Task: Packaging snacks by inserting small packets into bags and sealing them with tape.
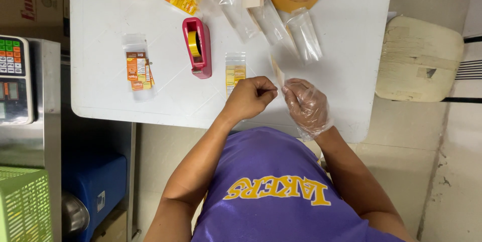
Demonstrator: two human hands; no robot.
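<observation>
**Entry: hands and held item**
- Left hand [249,97]: bare, curled almost to a fist, thumb and forefinger pinching the lower end of the small clear pouch [277,75].
- Right hand [306,106]: in a loose clear glove, fingertips pressed together on the same end of the pouch from the 3 o'clock side.
- Small clear pouch: thin, seen nearly edge-on, rising toward 12 o'clock from the two pinches, above the near part of the white table [100,21].

**Entry: surroundings, taken from the hands**
- Flat sachet with yellow label [235,71]: at 10 o'clock, just beside the left hand.
- Red tape dispenser [197,46]: at 10 o'clock, farther out.
- Packet with orange labels [138,69]: at 9 o'clock, well apart.
- Empty clear bags [306,36]: at 1 o'clock, overlapping loosely.
- Weighing scale [12,79]: far out at 9 o'clock, off the table.

**Entry: risks, as judged**
- Slip: the glove film is baggy and probably slick, so the pouch may slide out of the right pinch.
- Drop: the hands are near the table's 6 o'clock edge, so a released pouch could fall to the floor.
- Snag: loose glove film may be caught in the pinch along with the pouch.
- Knock: the left wrist could push the nearby sachet off the edge.
</observation>
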